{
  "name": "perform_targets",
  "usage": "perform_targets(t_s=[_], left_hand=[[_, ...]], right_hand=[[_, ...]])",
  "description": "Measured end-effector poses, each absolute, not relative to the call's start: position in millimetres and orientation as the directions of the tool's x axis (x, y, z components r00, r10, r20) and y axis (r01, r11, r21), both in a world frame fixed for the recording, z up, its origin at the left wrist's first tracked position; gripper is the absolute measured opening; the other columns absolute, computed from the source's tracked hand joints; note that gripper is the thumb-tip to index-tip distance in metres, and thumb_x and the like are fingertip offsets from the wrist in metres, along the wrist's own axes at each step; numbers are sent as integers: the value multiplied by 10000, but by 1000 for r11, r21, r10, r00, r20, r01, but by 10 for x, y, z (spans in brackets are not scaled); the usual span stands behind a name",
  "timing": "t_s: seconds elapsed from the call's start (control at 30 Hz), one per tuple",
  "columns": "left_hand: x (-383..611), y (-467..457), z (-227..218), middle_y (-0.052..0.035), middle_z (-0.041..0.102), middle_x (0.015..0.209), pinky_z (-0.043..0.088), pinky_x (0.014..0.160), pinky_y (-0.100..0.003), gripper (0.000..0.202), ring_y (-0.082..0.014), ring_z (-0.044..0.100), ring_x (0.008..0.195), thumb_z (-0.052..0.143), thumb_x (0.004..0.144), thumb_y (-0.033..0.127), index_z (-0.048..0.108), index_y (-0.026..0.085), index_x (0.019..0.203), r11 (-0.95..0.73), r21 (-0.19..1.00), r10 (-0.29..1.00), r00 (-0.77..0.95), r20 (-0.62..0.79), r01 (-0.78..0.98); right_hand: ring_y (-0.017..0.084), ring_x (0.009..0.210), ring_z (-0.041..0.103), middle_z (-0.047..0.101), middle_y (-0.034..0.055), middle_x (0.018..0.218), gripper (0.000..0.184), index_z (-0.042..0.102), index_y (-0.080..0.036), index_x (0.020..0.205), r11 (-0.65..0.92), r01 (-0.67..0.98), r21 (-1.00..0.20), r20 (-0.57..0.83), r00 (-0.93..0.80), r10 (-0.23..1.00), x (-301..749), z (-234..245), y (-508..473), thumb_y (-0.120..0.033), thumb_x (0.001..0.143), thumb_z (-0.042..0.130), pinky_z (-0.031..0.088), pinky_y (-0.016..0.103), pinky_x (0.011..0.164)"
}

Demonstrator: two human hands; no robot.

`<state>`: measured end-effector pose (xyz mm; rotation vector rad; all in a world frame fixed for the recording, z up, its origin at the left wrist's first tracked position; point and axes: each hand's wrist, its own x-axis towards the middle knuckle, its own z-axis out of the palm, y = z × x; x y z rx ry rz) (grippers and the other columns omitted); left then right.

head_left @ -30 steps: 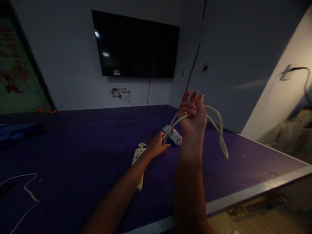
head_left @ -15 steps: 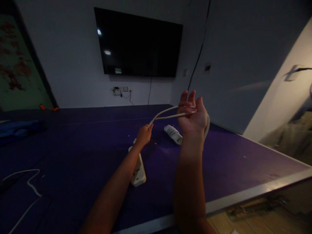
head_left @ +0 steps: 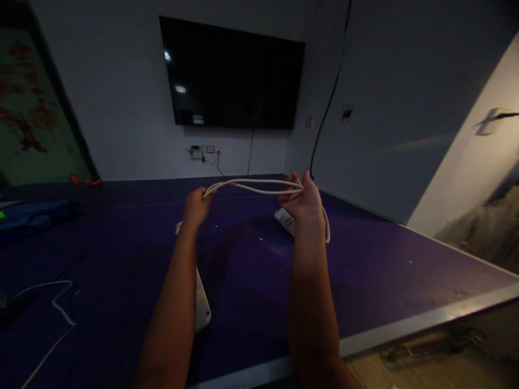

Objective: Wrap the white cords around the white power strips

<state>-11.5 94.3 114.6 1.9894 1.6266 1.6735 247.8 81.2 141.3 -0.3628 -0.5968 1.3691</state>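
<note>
A white power cord [head_left: 255, 186] runs doubled between my two hands above the purple surface [head_left: 251, 281]. My left hand [head_left: 197, 206] is closed round its left end. At the other end my right hand [head_left: 300, 195] grips the strands, with a loop of cord hanging behind the wrist. Beneath my left forearm lies a white power strip [head_left: 203, 302], mostly covered by the arm. Behind my right forearm rests a second white power strip [head_left: 286, 220] with cord wound round it, partly hidden.
Over the platform's far left lies blue cloth [head_left: 34, 216]. A thin white cable [head_left: 60, 308] curves at the near left. A television [head_left: 235, 75] hangs on the wall above sockets [head_left: 206, 149]. The pale platform edge [head_left: 430, 313] runs along the front right.
My left hand has moved left, stretching the doubled cord wider and more level. My right hand has come slightly lower and left. The power strip under the left arm has shifted left.
</note>
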Motion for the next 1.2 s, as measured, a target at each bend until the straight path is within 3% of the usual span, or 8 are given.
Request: perform_targets(t_s=[0.1,0.33,0.47,0.57,0.7,0.8,1.0,1.2], left_hand=[[-179,900,1191,39,404,510,241,517,-242,315,-106,363,517,514,784,412,485,180,572,-430,617,702,-187,688,659],[-227,889,1201,42,406,529,237,521,-239,267,-103,364,537,525,769,346,469,179,568,-407,596,625,-265,734,692],[-233,906,1196,44,394,521,245,521,-239,235,-103,361,529,514,766,317,488,178,579,-431,591,637,-234,735,682],[-253,925,1178,41,419,520,244,519,-242,218,-104,375,522,521,756,315,517,174,589,-440,595,693,-167,702,673],[-276,943,1136,40,430,503,254,510,-241,268,-107,380,503,556,742,397,547,171,597,-433,635,778,-89,621,640],[-284,936,1116,39,445,483,277,501,-241,298,-112,400,480,565,737,447,567,172,622,-410,693,834,-64,548,592],[-293,921,1092,25,481,480,301,503,-237,309,-116,424,482,572,722,457,618,167,624,-411,731,882,35,470,545],[-282,977,1026,4,567,537,357,550,-239,238,-126,484,523,522,754,356,662,180,672,-390,733,920,209,330,557]], right_hand=[[66,408,433,552,-46,527,306,580,-200,705,128,-842,-524,122,74,990,2488,1376,853,-471,836,531,289,200,403],[78,435,476,515,-66,521,260,512,-206,719,91,-906,-413,-115,151,982,2575,1208,990,-435,839,532,394,207,446],[98,430,480,496,-42,525,419,474,-205,678,99,-939,-330,-236,183,954,2669,1086,1070,-518,894,298,386,228,434],[108,426,480,491,-30,540,532,432,-212,631,181,-956,-233,-247,238,940,2748,1031,1088,-551,884,108,388,245,429],[76,369,391,400,-65,479,446,400,-201,608,266,-953,-146,-170,289,942,2813,1061,1049,-464,900,190,357,207,415],[76,375,371,394,-65,456,395,466,-192,639,327,-935,-133,12,329,944,2810,1138,982,-416,903,278,363,212,423],[72,399,379,431,-61,476,346,570,-193,685,524,-842,-130,367,450,814,2799,1279,805,-462,847,425,419,257,498],[78,439,412,449,-65,514,310,623,-220,757,554,-823,-127,519,421,744,2803,1410,619,-509,790,513,417,265,545]])
